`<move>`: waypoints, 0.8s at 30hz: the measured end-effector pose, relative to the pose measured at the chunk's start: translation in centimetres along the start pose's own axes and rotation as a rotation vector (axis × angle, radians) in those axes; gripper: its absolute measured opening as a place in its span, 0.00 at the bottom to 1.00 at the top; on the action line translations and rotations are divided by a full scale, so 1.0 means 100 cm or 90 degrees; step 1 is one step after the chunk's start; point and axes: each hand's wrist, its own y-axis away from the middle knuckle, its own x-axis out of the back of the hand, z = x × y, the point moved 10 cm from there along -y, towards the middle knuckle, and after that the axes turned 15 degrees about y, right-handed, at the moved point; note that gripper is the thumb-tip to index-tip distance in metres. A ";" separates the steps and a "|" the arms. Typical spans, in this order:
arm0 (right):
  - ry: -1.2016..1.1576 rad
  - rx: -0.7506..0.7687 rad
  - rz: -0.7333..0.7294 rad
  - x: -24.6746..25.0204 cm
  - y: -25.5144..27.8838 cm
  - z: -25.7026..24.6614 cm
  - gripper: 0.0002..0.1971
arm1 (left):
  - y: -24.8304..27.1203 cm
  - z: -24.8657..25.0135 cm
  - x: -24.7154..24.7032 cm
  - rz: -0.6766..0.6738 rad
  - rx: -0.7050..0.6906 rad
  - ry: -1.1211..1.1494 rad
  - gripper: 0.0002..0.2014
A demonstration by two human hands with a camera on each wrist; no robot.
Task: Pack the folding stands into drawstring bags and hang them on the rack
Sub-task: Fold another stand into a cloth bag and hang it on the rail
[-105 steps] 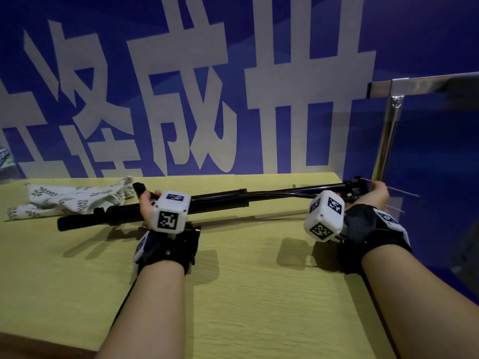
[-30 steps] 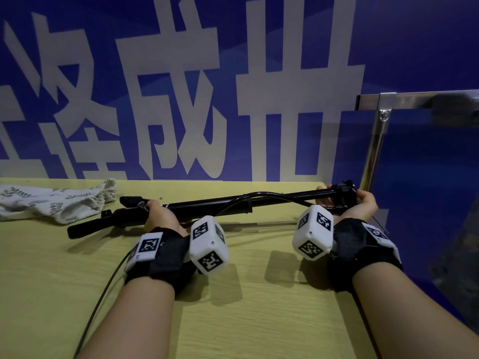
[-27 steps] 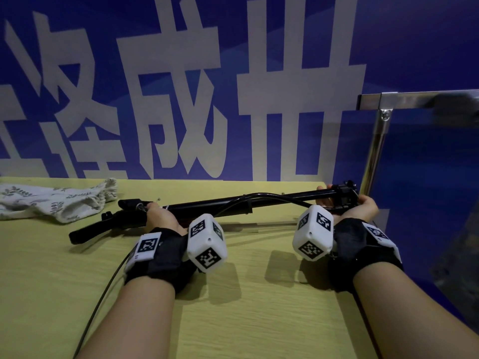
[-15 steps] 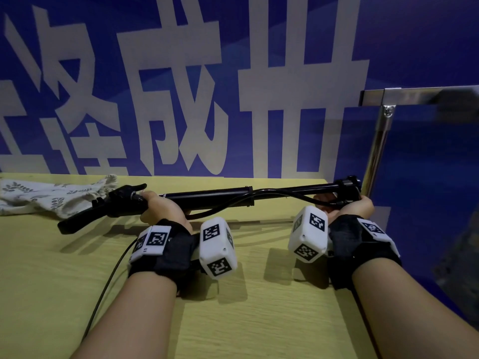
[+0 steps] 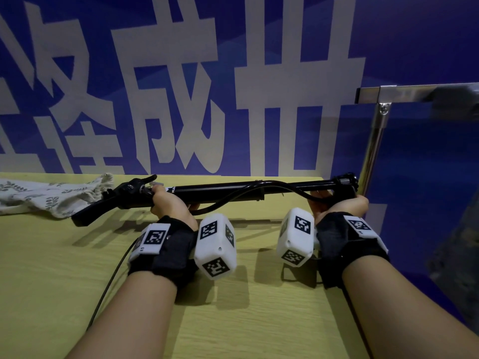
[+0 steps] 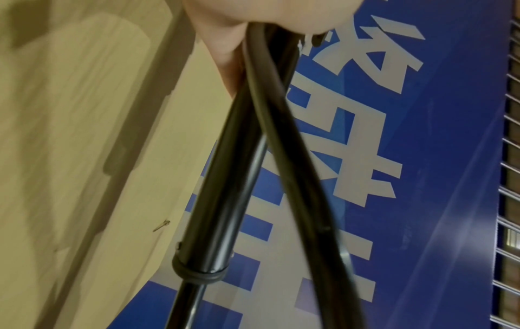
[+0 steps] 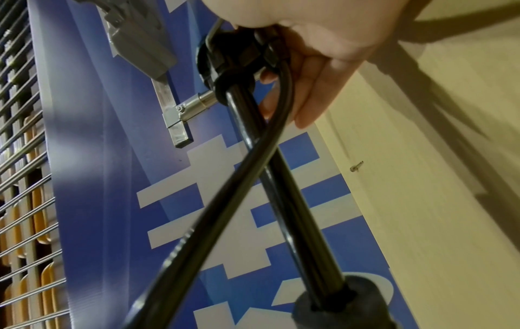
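Observation:
A black folding stand [image 5: 220, 191] is held level just above the table, along its far edge. My left hand [image 5: 168, 203] grips its thick pole near the left hinge, where a folded leg [image 5: 88, 216] angles down. In the left wrist view, the left hand [image 6: 225, 33] closes round the pole [image 6: 225, 189] and a thin bowed rod [image 6: 295, 155]. My right hand [image 5: 334, 200], palm up, holds the stand's right end. There the right hand [image 7: 323, 66] has the knobbed head [image 7: 225, 55] clamped in its palm. A leaf-print drawstring bag [image 5: 51, 195] lies crumpled at the far left.
The yellow wooden table [image 5: 259, 320] ends at a blue wall with large white characters [image 5: 181, 99]. A metal rack post [image 5: 373, 151] with a top bar [image 5: 414, 93] stands just right of the stand's end. A small screw [image 7: 356, 166] lies on the table.
The stand has risen off the table and its left end has lifted. The thin rod now bows out below the pole. Both hands keep their hold.

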 end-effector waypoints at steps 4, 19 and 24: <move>0.019 -0.012 -0.001 -0.001 0.005 0.000 0.17 | 0.002 -0.010 -0.006 -0.042 0.040 0.002 0.27; 0.200 -0.079 -0.077 -0.013 0.006 0.018 0.18 | 0.021 -0.019 -0.023 -0.139 0.122 -0.008 0.10; 0.230 -0.075 -0.111 -0.016 0.011 0.020 0.16 | 0.024 -0.022 -0.028 -0.168 0.129 -0.023 0.07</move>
